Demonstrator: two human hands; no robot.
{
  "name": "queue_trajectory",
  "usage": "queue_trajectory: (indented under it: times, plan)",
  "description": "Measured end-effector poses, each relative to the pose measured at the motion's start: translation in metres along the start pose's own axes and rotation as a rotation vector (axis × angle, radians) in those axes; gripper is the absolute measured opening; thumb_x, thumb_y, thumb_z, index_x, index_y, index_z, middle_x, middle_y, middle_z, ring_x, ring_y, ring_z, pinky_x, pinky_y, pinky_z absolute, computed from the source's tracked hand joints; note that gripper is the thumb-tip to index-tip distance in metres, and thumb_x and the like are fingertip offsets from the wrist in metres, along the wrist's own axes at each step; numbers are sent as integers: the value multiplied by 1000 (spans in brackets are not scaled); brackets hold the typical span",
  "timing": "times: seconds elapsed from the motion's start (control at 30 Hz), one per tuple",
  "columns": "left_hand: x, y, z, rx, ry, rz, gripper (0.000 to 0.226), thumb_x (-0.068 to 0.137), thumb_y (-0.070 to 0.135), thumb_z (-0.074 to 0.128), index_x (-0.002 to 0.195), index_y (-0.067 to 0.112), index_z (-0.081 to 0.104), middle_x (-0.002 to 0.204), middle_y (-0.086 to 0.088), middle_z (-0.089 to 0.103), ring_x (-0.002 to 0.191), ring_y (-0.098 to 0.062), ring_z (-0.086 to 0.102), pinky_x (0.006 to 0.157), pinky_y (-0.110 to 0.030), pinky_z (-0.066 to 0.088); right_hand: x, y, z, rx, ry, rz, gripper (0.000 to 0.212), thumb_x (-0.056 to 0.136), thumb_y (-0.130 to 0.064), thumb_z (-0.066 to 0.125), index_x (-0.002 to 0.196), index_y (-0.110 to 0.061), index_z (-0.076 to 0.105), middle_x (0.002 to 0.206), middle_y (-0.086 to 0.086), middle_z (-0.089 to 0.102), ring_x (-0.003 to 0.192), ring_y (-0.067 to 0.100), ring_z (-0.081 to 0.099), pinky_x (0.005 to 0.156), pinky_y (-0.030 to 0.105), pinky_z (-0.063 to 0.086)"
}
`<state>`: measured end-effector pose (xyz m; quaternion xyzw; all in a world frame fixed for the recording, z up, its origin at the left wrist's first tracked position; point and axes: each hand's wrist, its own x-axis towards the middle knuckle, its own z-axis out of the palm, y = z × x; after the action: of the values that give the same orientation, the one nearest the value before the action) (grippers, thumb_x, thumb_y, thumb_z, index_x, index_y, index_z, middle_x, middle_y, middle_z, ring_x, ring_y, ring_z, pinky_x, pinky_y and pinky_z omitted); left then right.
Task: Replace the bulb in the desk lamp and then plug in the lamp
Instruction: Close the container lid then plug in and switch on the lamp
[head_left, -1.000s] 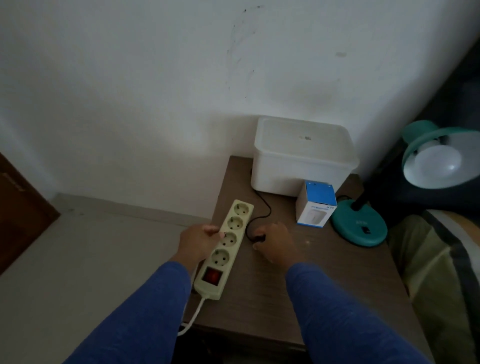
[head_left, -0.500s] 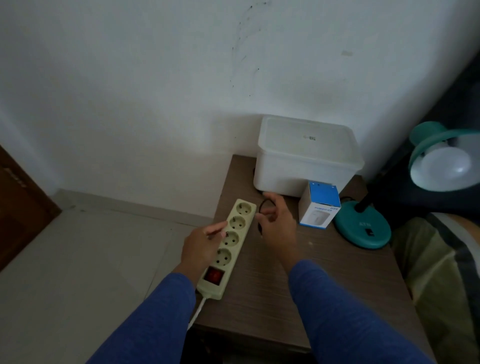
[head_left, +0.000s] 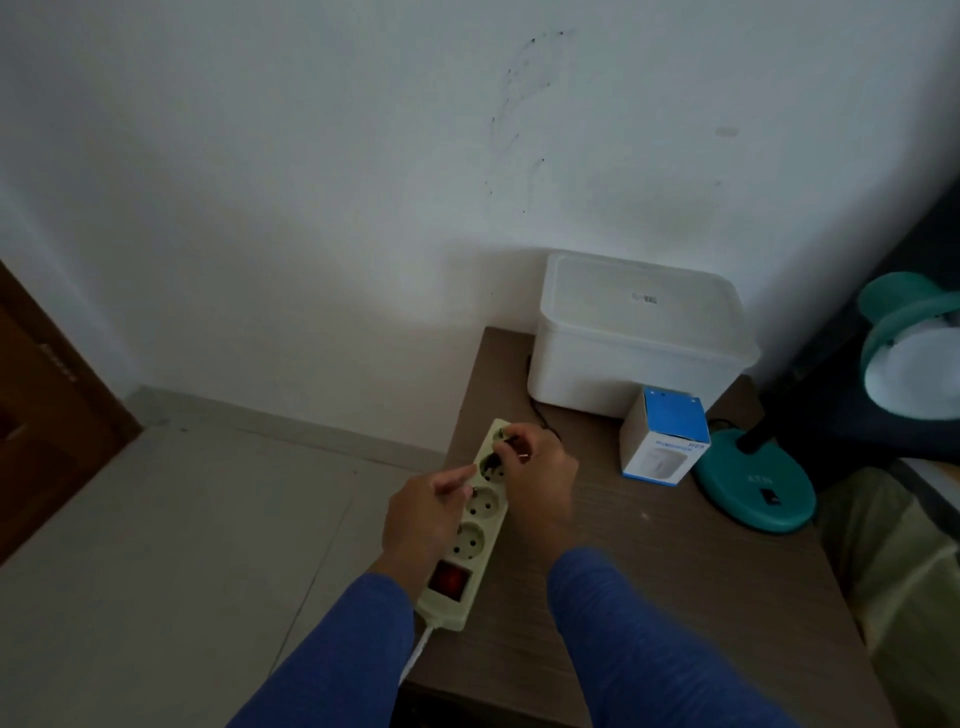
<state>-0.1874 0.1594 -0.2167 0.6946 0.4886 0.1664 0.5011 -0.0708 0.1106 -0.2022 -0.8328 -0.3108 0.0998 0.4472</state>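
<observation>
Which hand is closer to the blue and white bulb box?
The right. The right hand is at the power strip holding the black plug, left of the bulb box. The left hand is beyond the strip, farther from it.

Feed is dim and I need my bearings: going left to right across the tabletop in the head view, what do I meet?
Power strip with the left hand steadying it → right hand holding the black plug at a socket → blue-and-white bulb box → teal lamp base.
</observation>
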Motion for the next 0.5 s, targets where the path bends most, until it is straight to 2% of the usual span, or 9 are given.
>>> queue_trajectory:
  times: [0.07,0.13,0.3,0.5]
  plan:
    - [2,0,0,-7,-15,-8,26,91,26,58,114,37,65,118,5,68,90,-7,60,73,-20,49,0,-3,1,-78,-12,-76,19,85,-16,65,103,-9,68,101,9,65,94,19,61,79,17,41]
    - [3,0,-1,-16,-31,-12,27,92,27,57,115,37,65,122,4,66,92,-6,59,75,-19,47,-1,-4,0,-129,-22,-137,17,86,-14,63,101,-8,67,100,10,64,93,20,60,76,18,39]
    - [4,0,0,18,-45,-18,29,93,28,56,118,38,62,129,4,62,111,-14,60,81,-20,44,-5,-2,-3,-174,-41,-224,15,86,-11,62,99,-6,66,98,11,61,89,22,60,78,30,50]
    - [3,1,0,40,-31,-23,28,92,30,56,117,40,63,127,4,63,113,-14,59,84,-21,44,-4,-3,-3,-148,-53,-268,12,82,-5,64,93,-4,67,92,12,60,84,24,61,76,39,55]
